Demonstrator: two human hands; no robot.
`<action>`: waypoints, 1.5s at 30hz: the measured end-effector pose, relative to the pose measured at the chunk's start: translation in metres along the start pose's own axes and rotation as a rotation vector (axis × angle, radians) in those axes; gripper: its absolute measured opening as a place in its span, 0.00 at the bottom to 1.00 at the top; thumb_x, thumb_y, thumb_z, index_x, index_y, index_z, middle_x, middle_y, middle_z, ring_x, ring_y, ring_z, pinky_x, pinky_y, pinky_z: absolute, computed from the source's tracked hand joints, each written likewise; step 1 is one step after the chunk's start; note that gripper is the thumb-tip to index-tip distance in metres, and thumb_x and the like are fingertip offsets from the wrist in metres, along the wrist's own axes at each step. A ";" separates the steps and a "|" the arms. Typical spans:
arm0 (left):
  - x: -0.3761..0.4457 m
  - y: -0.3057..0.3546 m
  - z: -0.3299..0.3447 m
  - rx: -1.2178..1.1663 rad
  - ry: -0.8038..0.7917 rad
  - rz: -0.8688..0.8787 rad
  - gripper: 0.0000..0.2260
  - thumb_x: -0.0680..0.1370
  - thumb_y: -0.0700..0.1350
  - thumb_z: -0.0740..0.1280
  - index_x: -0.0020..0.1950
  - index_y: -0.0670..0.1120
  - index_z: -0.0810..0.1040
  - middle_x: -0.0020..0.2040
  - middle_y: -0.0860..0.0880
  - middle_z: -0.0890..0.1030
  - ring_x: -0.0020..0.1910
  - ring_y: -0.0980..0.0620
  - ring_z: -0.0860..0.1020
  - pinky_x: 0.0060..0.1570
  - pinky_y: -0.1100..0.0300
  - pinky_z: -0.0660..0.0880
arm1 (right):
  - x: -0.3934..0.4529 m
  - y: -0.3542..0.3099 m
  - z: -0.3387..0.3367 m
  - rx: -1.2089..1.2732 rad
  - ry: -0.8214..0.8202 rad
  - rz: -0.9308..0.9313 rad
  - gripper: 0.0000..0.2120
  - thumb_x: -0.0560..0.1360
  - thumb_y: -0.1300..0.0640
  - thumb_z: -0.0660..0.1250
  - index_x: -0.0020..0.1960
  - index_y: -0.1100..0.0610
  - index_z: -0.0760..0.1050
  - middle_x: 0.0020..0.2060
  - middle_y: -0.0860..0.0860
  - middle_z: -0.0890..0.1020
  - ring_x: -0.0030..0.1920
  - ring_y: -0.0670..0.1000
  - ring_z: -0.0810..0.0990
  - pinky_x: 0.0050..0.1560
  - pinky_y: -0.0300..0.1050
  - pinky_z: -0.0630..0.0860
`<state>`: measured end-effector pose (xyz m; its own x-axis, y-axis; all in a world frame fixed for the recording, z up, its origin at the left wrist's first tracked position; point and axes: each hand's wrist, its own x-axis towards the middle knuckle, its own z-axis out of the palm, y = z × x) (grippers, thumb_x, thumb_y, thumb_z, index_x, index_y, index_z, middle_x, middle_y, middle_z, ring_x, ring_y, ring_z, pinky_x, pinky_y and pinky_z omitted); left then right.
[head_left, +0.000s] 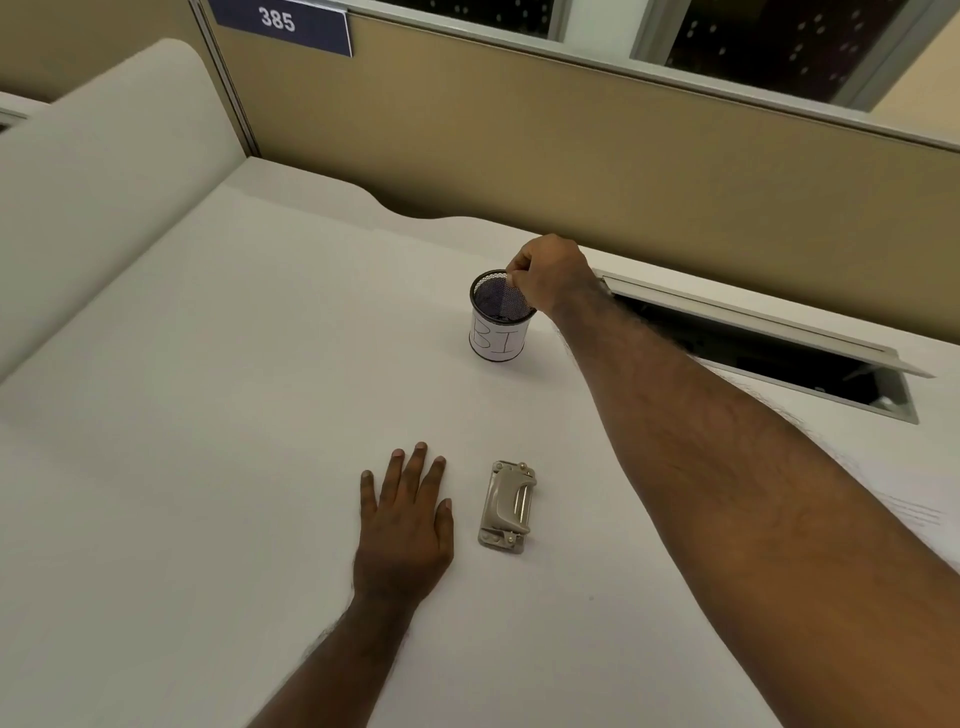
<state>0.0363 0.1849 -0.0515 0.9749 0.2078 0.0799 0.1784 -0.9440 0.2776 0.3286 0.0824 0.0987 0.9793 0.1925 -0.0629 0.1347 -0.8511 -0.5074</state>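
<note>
One cup, upright mid-desk: I'd keep the wrist square over its mouth so it doesn't tip. Right hand sits at its far rim, fingertips bunched; pinching rim or something small, I cannot tell. Left hand flat, open on desk, punch just beside.

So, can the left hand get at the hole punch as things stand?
Probably yes: the left hand lies flat beside the hole punch, only bare desk between them.
</note>
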 end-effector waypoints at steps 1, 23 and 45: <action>0.000 0.000 0.000 -0.001 -0.001 0.000 0.23 0.78 0.50 0.55 0.73 0.50 0.69 0.76 0.48 0.66 0.76 0.45 0.63 0.74 0.39 0.57 | 0.000 0.000 -0.001 0.001 -0.005 0.004 0.05 0.72 0.59 0.68 0.41 0.52 0.82 0.38 0.50 0.83 0.43 0.56 0.84 0.49 0.50 0.82; -0.002 0.000 0.004 0.079 -0.033 0.019 0.23 0.81 0.49 0.53 0.77 0.48 0.62 0.79 0.46 0.61 0.77 0.43 0.60 0.73 0.37 0.54 | -0.275 0.163 0.006 0.202 -0.030 0.314 0.06 0.72 0.54 0.70 0.48 0.49 0.84 0.43 0.45 0.85 0.44 0.44 0.82 0.47 0.37 0.74; 0.000 -0.001 0.004 0.075 -0.092 -0.001 0.25 0.80 0.52 0.48 0.78 0.51 0.58 0.80 0.49 0.56 0.79 0.45 0.55 0.75 0.38 0.50 | -0.310 0.122 0.056 -0.424 -0.184 0.201 0.07 0.73 0.64 0.61 0.47 0.60 0.76 0.46 0.56 0.83 0.48 0.58 0.82 0.42 0.45 0.74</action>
<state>0.0370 0.1849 -0.0556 0.9821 0.1880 -0.0096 0.1859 -0.9609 0.2052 0.0332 -0.0539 0.0076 0.9544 0.0546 -0.2935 0.0329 -0.9964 -0.0784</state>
